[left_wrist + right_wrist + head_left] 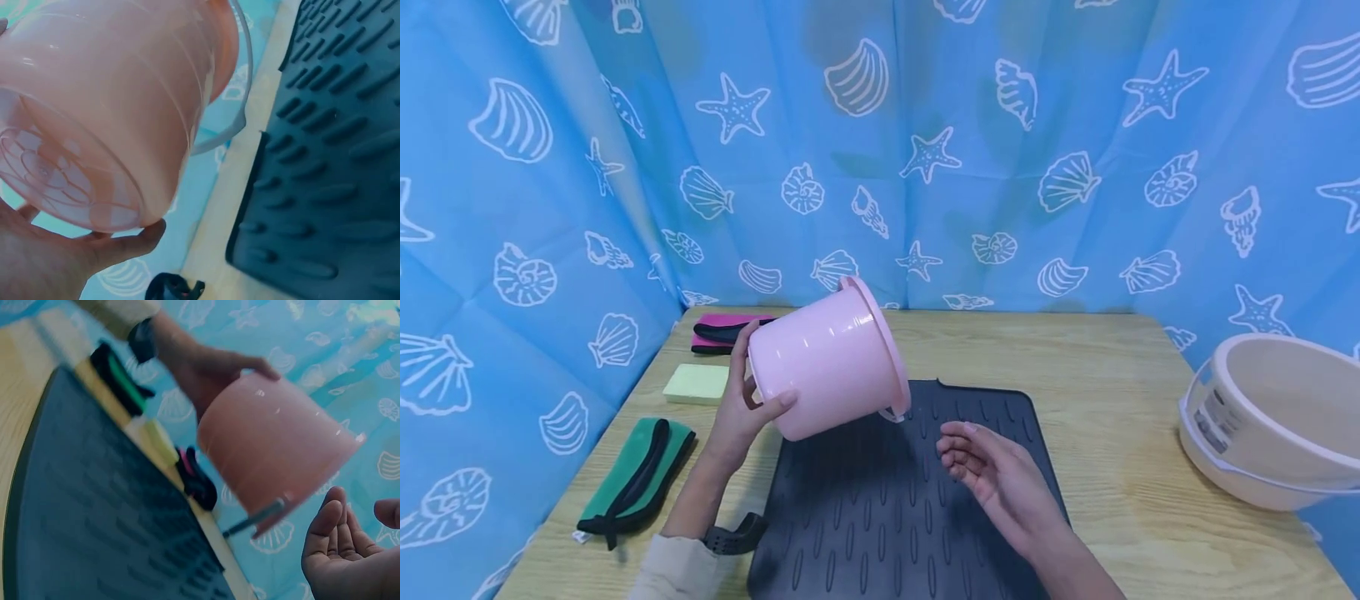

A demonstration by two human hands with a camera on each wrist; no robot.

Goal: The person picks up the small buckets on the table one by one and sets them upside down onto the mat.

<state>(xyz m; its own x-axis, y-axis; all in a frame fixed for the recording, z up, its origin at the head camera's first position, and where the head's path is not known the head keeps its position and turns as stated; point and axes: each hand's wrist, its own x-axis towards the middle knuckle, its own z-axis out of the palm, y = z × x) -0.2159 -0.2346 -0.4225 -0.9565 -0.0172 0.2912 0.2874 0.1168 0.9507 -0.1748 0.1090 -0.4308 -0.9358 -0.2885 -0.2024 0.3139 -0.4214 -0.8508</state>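
Note:
A pink bucket point(827, 362) is held up above the dark ribbed mat point(880, 517), tipped on its side with its mouth to the right. My left hand point(741, 417) grips it by the base end, thumb on the near side and fingers around the far side. In the left wrist view the bucket's round bottom point(69, 165) and its hanging handle point(228, 128) show. To the right of the bucket's mouth, apart from it, my right hand point(1000, 483) hovers over the mat with loosely bent fingers and nothing in them. The bucket's inside is hidden.
At the left lie a green strapped pad point(640, 471), a pale yellow sponge point(696, 383) and a pink strapped pad point(730, 332). A cream bucket point(1262, 417) stands at the right edge of the wooden table point(1120, 400). Blue shell-patterned curtains point(880, 167) hang behind.

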